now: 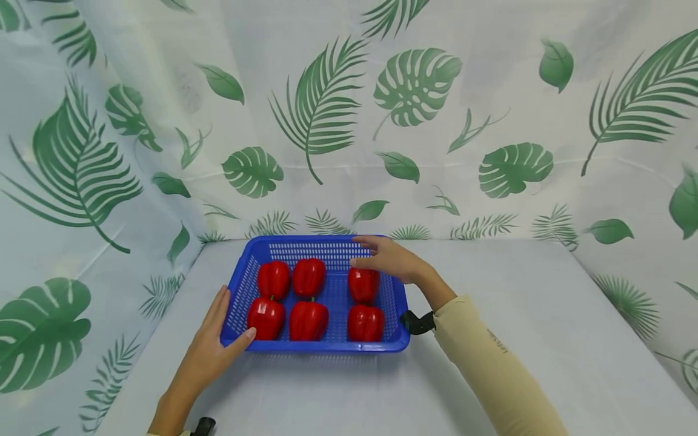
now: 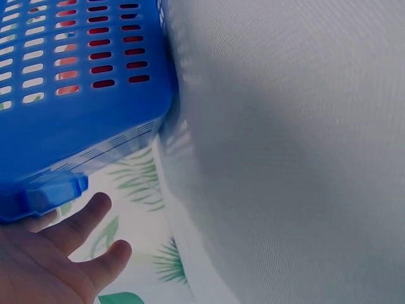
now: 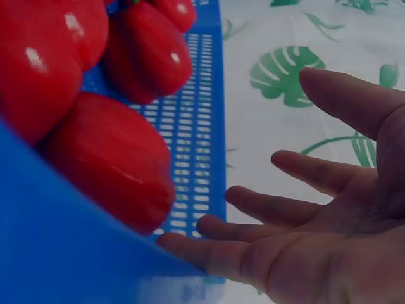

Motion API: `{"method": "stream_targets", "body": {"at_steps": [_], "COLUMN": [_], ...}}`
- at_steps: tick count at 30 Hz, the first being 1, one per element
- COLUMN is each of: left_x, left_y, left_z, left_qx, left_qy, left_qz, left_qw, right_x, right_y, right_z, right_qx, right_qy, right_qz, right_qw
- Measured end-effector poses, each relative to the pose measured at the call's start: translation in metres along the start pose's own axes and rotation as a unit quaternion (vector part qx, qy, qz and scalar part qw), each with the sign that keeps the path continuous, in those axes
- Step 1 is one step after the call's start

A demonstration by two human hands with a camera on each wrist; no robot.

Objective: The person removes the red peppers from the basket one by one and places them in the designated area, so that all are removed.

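Observation:
A blue plastic basket (image 1: 327,347) with slotted walls stands on the table and holds several red bell peppers. My left hand (image 1: 211,351) lies along its left side, fingers straight and the thumb reaching over the near left corner. In the left wrist view, spread fingers of the left hand (image 2: 69,253) show beside the basket's rim (image 2: 44,196). My right hand (image 1: 391,257) is over the back right part of the basket, just above a bell pepper (image 1: 363,286). The right wrist view shows the right hand (image 3: 316,240) with fingers extended, holding nothing, near a bell pepper (image 3: 114,161).
Two bell peppers stand in the back left of the basket, and two more, such as this bell pepper (image 1: 308,321), at the front left. A white table surface (image 1: 518,290) surrounds the basket. Behind it hangs a leaf-patterned curtain (image 1: 338,200), close to the basket's far rim.

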State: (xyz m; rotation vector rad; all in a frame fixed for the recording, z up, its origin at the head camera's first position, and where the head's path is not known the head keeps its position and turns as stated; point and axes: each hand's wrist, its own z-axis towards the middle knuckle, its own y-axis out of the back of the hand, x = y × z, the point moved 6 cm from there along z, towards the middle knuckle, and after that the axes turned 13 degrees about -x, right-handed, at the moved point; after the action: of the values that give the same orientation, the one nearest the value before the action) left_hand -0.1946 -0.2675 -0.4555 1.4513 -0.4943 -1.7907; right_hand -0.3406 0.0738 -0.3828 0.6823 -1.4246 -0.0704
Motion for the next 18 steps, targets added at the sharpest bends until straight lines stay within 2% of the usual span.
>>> {"method": "stream_targets", "body": {"at_steps": [11,14,18], "left_x": [0.0,0.0,0.0], "left_y": [0.0,0.0,0.0], "left_z": [0.0,0.0,-0.001], "left_qx": [-0.005,-0.004,-0.004], "left_qy": [-0.008,-0.007,-0.005], "left_qz": [-0.008,-0.012,-0.016], "left_qw": [0.9999,0.9999,0.9998], "right_x": [-0.019,-0.024,-0.028], "right_y": [-0.016,-0.02,-0.024], "right_z": [0.009,0.014,0.018], "right_qx": [0.028,0.024,0.006], "right_qy": [-0.096,-0.102,-0.085], "right_qz": [0.029,0.023,-0.012], "right_qw": [0.995,0.994,0.996]}}
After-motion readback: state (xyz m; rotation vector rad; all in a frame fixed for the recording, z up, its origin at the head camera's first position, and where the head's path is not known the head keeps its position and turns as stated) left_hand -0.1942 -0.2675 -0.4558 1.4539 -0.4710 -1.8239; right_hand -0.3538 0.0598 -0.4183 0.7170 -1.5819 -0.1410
